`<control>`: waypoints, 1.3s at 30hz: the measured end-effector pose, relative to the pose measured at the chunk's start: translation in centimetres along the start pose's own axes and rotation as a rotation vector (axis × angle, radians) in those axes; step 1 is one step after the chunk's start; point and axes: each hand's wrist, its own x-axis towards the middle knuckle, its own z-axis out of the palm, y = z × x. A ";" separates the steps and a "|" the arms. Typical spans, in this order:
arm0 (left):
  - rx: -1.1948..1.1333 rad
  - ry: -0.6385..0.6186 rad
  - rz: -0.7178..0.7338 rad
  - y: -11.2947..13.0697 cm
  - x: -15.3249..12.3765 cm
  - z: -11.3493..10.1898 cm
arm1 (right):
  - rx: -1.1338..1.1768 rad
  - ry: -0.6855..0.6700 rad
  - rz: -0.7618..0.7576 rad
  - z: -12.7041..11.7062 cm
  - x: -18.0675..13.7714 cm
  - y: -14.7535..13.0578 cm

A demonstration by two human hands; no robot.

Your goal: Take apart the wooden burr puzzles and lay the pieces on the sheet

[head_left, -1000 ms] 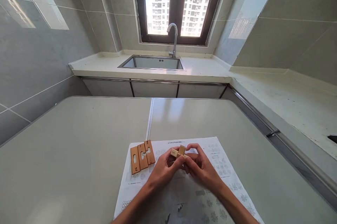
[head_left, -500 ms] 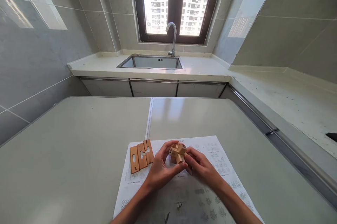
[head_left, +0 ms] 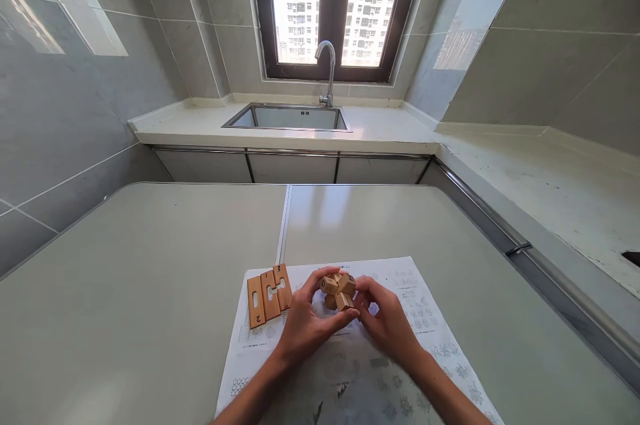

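A wooden burr puzzle (head_left: 340, 290) of interlocking light-wood blocks, with dark marks on some block ends, is held above the printed sheet. My left hand (head_left: 307, 318) curls around its left side, fingers over the far side and thumb along the near side. At the right side of the puzzle, my right hand (head_left: 385, 318) closes with index finger and thumb against it; its other fingers are curled and partly hidden. To the left of my hands lie three flat wooden pieces (head_left: 270, 297) side by side, with slots cut in them and dark numbers on them.
A large printed sheet (head_left: 415, 305) with small diagrams lies under my hands on the pale table (head_left: 175, 265). Beyond the table's far edge are a counter (head_left: 390, 122) with a sink (head_left: 345, 124), a faucet (head_left: 332, 72) and a window. Another counter (head_left: 565, 185) runs along the right.
My right thumb has shifted down toward the near side of the puzzle, and a gap now shows between thumb and index finger. The puzzle has turned slightly; the flat pieces stay put.
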 end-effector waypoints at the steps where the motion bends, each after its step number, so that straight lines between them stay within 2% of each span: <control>1: 0.007 -0.001 0.001 0.1 0.0 0.0 | -0.010 0.015 -0.006 0.0 0.0 0.0; 8: -0.001 0.009 0.013 0.3 -0.1 0.1 | 0.195 -0.059 0.137 -0.3 0.2 -0.6; 19: 0.029 0.024 0.047 0.3 0.0 0.3 | 0.517 -0.025 0.233 0.0 0.5 -1.0; 24: 0.028 0.049 0.029 0.2 0.0 0.4 | 0.533 -0.075 0.259 -0.2 0.5 -1.3; 32: 0.014 0.098 -0.049 -0.3 0.1 0.2 | 0.556 -0.181 0.200 -0.4 0.6 -2.3; 39: -0.032 0.104 -0.037 -0.5 0.1 0.2 | 0.458 -0.116 0.256 -0.5 0.7 -2.5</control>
